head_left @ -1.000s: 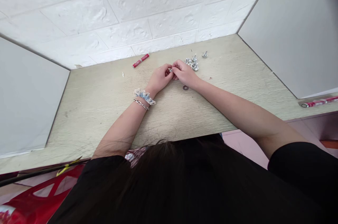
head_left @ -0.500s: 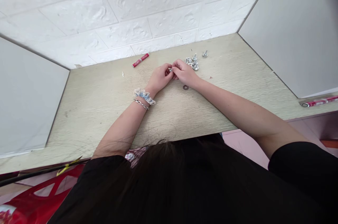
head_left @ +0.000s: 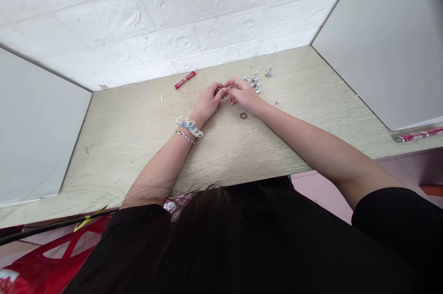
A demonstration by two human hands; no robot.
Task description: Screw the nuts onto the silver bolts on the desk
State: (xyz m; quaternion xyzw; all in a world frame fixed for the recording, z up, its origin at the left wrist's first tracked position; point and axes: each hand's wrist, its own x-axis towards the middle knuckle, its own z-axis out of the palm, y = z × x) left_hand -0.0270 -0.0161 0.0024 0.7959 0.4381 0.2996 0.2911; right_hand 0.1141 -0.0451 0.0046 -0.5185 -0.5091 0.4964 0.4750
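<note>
My left hand [head_left: 208,100] pinches a small silver metal fastener [head_left: 225,87] between thumb and fingers; most of it is hidden, so its exact kind does not show. From the other side, the fingers and thumb of my right hand [head_left: 245,96] close on the same piece. The fingertips of both hands meet just above the tabletop. Just below my right wrist, a flat metal washer [head_left: 243,116] lies on the table. Right behind my right hand stands a cluster of silver bolts [head_left: 255,82] with washers on them, partly covered by that hand.
Another bolt [head_left: 269,72] stands apart at the back right. A red tube [head_left: 184,80] and a white scrap [head_left: 161,98] lie at the back left. Grey panels [head_left: 374,49] flank the wooden tabletop [head_left: 138,146], and a white brick-patterned wall [head_left: 166,40] closes the back.
My right fingers have loosened and spread a little, and the held piece has turned and shows as a thin silver line. The washer and bolts on the table stay put.
</note>
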